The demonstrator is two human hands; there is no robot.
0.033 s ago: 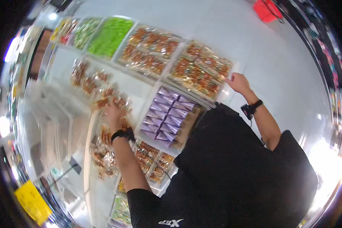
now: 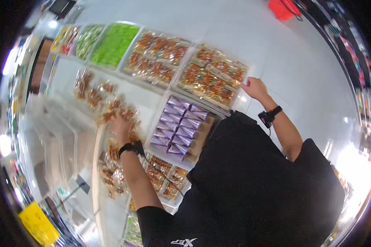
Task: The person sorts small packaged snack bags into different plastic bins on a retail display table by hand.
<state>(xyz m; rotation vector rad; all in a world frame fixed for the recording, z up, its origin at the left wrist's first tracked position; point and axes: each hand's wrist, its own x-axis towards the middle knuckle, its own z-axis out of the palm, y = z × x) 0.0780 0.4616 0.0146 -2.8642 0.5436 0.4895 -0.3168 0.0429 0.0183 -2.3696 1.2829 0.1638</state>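
My left hand (image 2: 121, 128) reaches down among loose, clear-wrapped brown snack packets (image 2: 95, 96) heaped on a white surface. Its fingers blur into the packets, so I cannot make out whether one is held. At the right, my right hand (image 2: 255, 88) is closed at the outer edge of a clear bin (image 2: 231, 108), its thumb against the rim. That bin holds rows of reddish-brown wrapped snacks (image 2: 214, 74). Between my hands, nearer me, a bin of purple cone-shaped packs (image 2: 179, 127) stands with a brown strip along its right side.
Farther off are another bin of brown snacks (image 2: 156, 57), a bin of bright green packs (image 2: 116, 43) and bins of mixed packs (image 2: 88, 41). Stacked clear plastic containers (image 2: 57, 140) stand at the left. A red basket (image 2: 283, 10) sits on the floor at the far right.
The whole view has shifted slightly, with the bins a little farther left. Both hands stay at the same places beside the packets and the bin edge.
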